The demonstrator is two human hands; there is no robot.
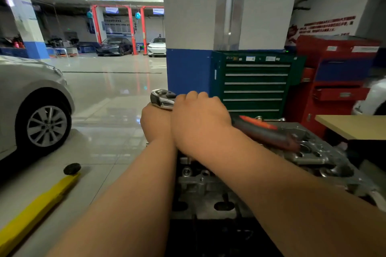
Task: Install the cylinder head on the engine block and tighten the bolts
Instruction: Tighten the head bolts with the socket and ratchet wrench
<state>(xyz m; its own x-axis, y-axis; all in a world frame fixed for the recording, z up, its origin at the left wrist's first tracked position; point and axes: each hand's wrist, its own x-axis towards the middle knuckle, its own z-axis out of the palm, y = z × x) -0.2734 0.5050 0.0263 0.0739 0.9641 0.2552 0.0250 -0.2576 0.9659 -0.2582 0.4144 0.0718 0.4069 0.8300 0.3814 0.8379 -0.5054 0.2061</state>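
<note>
Tightening is judged to be under way, with the placing step taken as done: the grey cast-aluminium cylinder head [313,152] is seen lying flat and level on the stand in front of the person, where the engine block would be expected beneath it, though the block itself is hidden in shadow and cannot be made out. A long ratchet wrench with a chrome head and a black-and-orange handle [261,129] is held above the near-left end of the casting. The right hand [198,119] is wrapped over the wrench's shaft just behind the chrome head, fingers curled down round it. The left hand [155,125] is bunched directly under that head, touching it; whatever it may be steadying there, perhaps a socket or extension, is covered, so its grip cannot be told. No bolts are visible, and it cannot be said how many have been run down or brought to torque; the remaining length of the casting towards the green drawer cabinet [254,85] is presumed still to be worked along. A final tightening pass is probably left as well.
</note>
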